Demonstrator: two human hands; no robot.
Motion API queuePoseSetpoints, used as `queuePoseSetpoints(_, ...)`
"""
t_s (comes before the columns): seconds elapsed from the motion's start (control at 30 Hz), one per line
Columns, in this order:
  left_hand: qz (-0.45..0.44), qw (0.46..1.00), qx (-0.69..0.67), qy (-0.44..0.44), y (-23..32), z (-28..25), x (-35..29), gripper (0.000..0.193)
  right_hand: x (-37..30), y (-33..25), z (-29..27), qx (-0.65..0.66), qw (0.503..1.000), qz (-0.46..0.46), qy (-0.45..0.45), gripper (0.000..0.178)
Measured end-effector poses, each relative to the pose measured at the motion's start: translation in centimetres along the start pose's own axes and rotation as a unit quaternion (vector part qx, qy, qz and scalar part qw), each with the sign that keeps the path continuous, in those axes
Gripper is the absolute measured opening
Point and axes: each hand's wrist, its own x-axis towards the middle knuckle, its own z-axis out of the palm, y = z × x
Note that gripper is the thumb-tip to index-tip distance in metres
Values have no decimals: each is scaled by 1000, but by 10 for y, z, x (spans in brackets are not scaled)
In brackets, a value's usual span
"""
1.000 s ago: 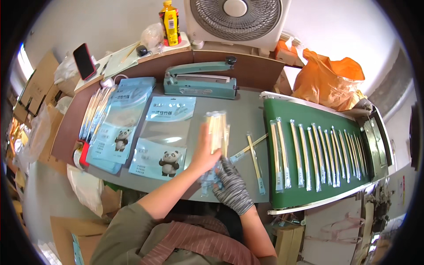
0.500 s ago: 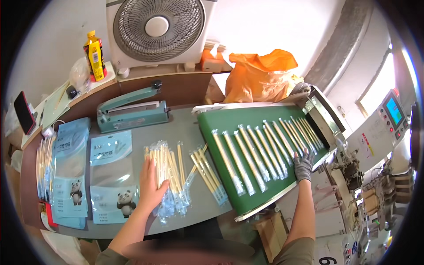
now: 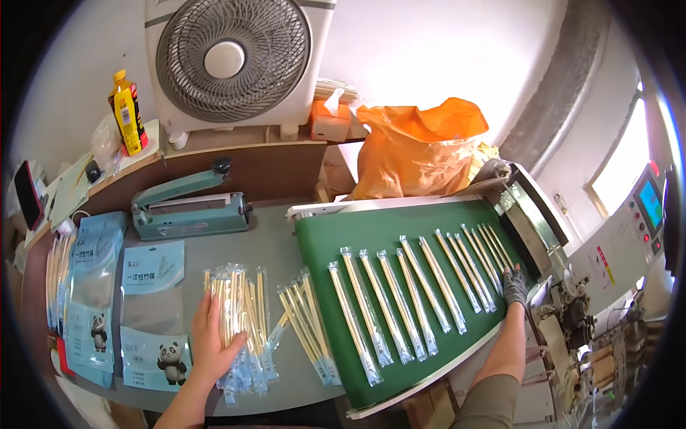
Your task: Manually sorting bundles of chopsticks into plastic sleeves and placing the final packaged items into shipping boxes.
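Observation:
My left hand (image 3: 214, 347), bare, lies with its fingers stretched and its thumb apart against a pile of clear-wrapped bamboo chopsticks (image 3: 246, 322) on the grey table. Several more wrapped chopsticks (image 3: 304, 325) lie between that pile and the green conveyor belt (image 3: 329, 239). A row of wrapped chopsticks (image 3: 386, 304) runs across the belt, packed closer together at its far right end. My right hand (image 3: 513, 286), in a grey fingerless glove, rests at the belt's right edge with its fingers extended, beside the last chopsticks; no item shows in it.
Blue pouches with a panda print (image 3: 153, 350) lie to the left, beside stacked chopsticks (image 3: 58, 275). Behind them stand a teal heat sealer (image 3: 189, 214), a fan (image 3: 229, 61) and an orange bag (image 3: 421, 157). Machinery with a control panel (image 3: 647, 207) borders the right.
My view has tilted up and shifted right. My right hand has slid along the belt's edge toward its far right end. More wrapped chopsticks lie beside the belt's left end. My left hand stays at the pile.

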Motion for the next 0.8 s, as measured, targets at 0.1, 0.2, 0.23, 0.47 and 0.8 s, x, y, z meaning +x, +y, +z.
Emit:
queuePoseSetpoints(0.1,-2,1000,-16,8,1,-2,-1,82,-22,-13,5,189,967,-172,-17,50)
queuePoseSetpoints(0.2,-28,999,-19,8,-2,-2,-2,82,-111,-85,-8,187,942,-279,-14,42)
queuePoseSetpoints(0.23,-21,999,-26,3,0,0,0,83,-140,-92,-11,192,924,-332,-4,42)
queuePoseSetpoints(0.47,-81,996,-42,-14,-1,23,11,78,-362,-234,-71,223,858,-463,-4,47)
queuePoseSetpoints(0.8,-143,974,-177,4,-15,24,41,85,-363,-314,44,229,939,-231,-113,65)
